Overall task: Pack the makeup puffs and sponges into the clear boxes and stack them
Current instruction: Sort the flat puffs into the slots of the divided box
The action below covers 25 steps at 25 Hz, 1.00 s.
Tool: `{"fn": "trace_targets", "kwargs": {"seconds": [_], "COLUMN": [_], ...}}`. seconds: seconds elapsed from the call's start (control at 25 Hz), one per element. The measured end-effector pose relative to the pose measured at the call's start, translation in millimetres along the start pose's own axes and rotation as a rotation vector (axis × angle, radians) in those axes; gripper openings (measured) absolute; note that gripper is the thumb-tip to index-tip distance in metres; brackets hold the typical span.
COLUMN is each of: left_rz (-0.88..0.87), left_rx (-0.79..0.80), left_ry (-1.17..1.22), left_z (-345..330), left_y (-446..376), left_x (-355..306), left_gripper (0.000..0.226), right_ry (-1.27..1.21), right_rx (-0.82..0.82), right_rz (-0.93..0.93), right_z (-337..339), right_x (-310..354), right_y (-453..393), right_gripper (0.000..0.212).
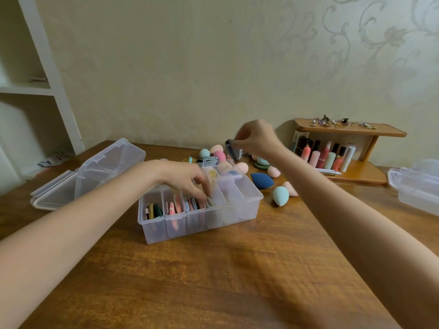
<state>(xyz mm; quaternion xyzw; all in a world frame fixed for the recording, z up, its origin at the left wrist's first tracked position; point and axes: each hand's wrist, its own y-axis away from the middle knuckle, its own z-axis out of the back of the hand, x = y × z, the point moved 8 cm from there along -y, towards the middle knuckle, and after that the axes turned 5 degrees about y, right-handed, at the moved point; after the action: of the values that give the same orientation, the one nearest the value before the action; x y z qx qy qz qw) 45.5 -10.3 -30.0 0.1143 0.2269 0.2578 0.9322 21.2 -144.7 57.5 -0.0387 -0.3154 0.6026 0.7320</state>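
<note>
The left hand (187,179) reaches down into the divided clear box (200,211), fingers bunched narrow and pressing on the flat puffs (198,203) stood on edge in the third compartment from the left. The right hand (255,138) is raised well above the bench (213,281), pinched shut on a small dark-and-pale puff (231,149) — blurred, so its exact shape is unclear.

Nearest, the box sits open on the bench with three left compartments filled with upright puffs; the wider compartments to the right look empty or nearly so. Just beyond its right side lie loose teardrop sponges: a pale blue one (280,195), a navy one (261,180), and peach and pink ones further back near the wall. An open lid and tray (88,176) rests to the left, another clear box (418,186) at the far right edge, and a wooden shelf of cosmetics (344,150) stands behind.

To do this step well, I judge the left hand should hold the standing puffs back to keep a slot open, while the right lowers its puff edge-on into that gap — not flat, or the row will topple.
</note>
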Motion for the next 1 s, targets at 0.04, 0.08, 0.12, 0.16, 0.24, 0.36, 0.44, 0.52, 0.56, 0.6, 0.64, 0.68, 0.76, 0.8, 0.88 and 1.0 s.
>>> {"fn": "trace_targets", "kwargs": {"seconds": [0.04,0.08,0.12,0.16,0.24,0.36,0.44,0.52,0.56,0.6,0.64,0.68,0.76,0.8,0.88,1.0], "left_rz": [0.013,0.018,0.019,0.019,0.030,0.001,-0.011,-0.008,-0.010,-0.012,-0.017,-0.021,-0.038,-0.052,-0.068,-0.066], "left_rx": [-0.011,-0.025,-0.041,-0.057,-0.077,-0.089,-0.090,-0.087,-0.087,-0.087,-0.084,-0.075,-0.062,-0.070,-0.097,-0.157], "left_ry": [-0.030,-0.059,-0.084,-0.102,-0.116,-0.118,-0.109,-0.103,-0.099,-0.094,-0.089,-0.081,-0.039,-0.006,0.056,0.071], "left_z": [-0.3,-0.7,-1.1,-1.6,-3.4,-4.3,-3.7,-4.1,-4.4,-4.9,-5.4,-5.8,-2.9,1.3,11.4,24.3], "left_y": [1.4,2.2,2.7,4.3,5.7,8.4,9.5,9.5,9.6,9.3,9.3,9.5,10.4,10.2,7.3,-5.4], "left_x": [-0.5,-1.5,-1.9,-2.1,0.5,-1.5,-4.7,-5.4,-5.9,-5.9,-5.5,-5.4,-6.4,-7.3,-7.8,-3.1], "left_gripper": [0.027,0.026,0.027,0.027,0.031,0.031,0.030,0.030,0.030,0.030,0.030,0.030,0.027,0.024,0.024,0.027], "right_ry": [0.003,0.010,0.024,0.037,0.044,0.078,0.117,0.137,0.152,0.167,0.174,0.170,0.142,0.124,0.079,0.034], "right_rx": [0.034,0.050,0.063,0.079,0.120,0.175,0.194,0.188,0.198,0.230,0.277,0.329,0.410,0.431,0.413,0.259], "right_rz": [0.060,0.113,0.148,0.166,0.152,0.126,0.156,0.187,0.202,0.208,0.208,0.204,0.202,0.198,0.163,0.033], "right_z": [-11.2,-22.2,-34.1,-44.7,-58.9,-66.2,-68.8,-71.2,-73.7,-77.8,-82.2,-86.3,-89.6,-87.8,-77.8,-58.0], "right_x": [21.4,37.5,47.8,52.4,48.5,33.4,30.8,31.9,32.7,32.0,30.9,29.2,26.5,25.3,18.6,-9.6], "right_y": [9.3,19.8,30.0,39.5,54.8,62.8,66.7,68.8,69.7,70.3,71.1,71.6,70.2,67.2,53.1,11.9], "right_gripper": [0.020,0.021,0.023,0.025,0.027,0.022,0.020,0.020,0.020,0.021,0.022,0.023,0.024,0.024,0.023,0.024]}}
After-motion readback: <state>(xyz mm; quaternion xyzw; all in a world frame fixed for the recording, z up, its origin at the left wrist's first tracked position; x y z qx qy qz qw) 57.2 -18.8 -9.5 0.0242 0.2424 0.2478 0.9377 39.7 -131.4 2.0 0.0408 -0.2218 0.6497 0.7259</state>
